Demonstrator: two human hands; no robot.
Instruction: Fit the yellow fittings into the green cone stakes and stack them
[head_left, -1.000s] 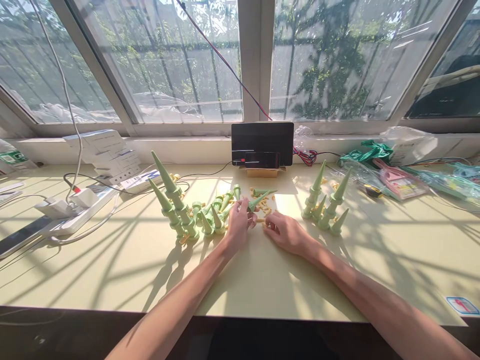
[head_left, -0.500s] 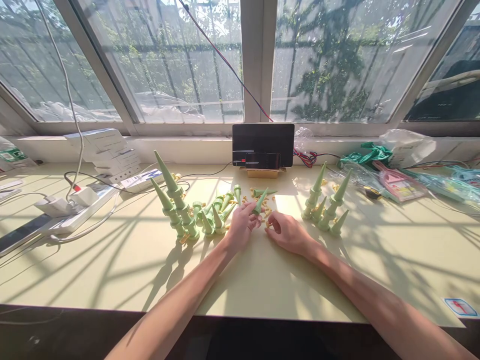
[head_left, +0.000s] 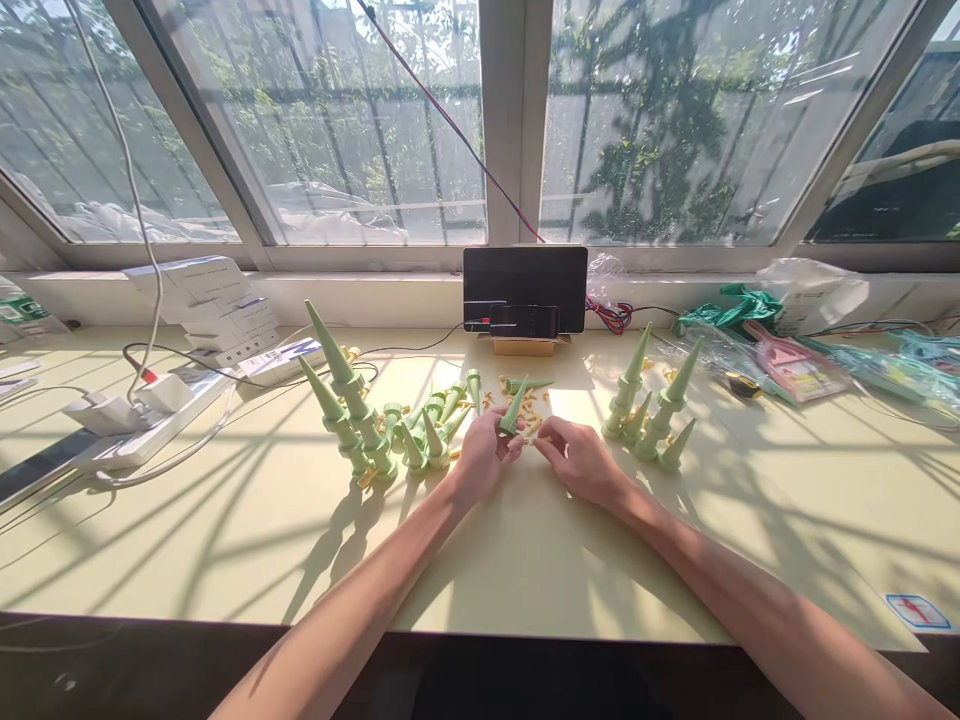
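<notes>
My left hand (head_left: 484,452) is closed around the wide end of a green plastic watering spike (head_left: 514,408), its point tilted up. Close by on the right, my right hand (head_left: 576,455) pinches a small yellow piece (head_left: 529,440) at its fingertips, mostly hidden. Several more yellow pieces (head_left: 534,405) lie scattered behind the hands, beside a green spike lying flat (head_left: 528,384). Left of my left hand is a cluster of loose green spikes (head_left: 435,440) and tall stacked spikes (head_left: 341,380). More green spikes (head_left: 660,415) stand upright to the right of my right hand.
A dark tablet (head_left: 525,285) with a phone (head_left: 525,321) before it stands at the back. On the left are a power strip (head_left: 161,425), cables and white boxes (head_left: 217,310). Plastic bags (head_left: 802,365) and a black-yellow object (head_left: 742,385) lie on the right.
The spike in my left hand has tipped more upright and lowered slightly, showing its wide collar. My right hand's fingers have shifted a little up and forward with the yellow piece.
</notes>
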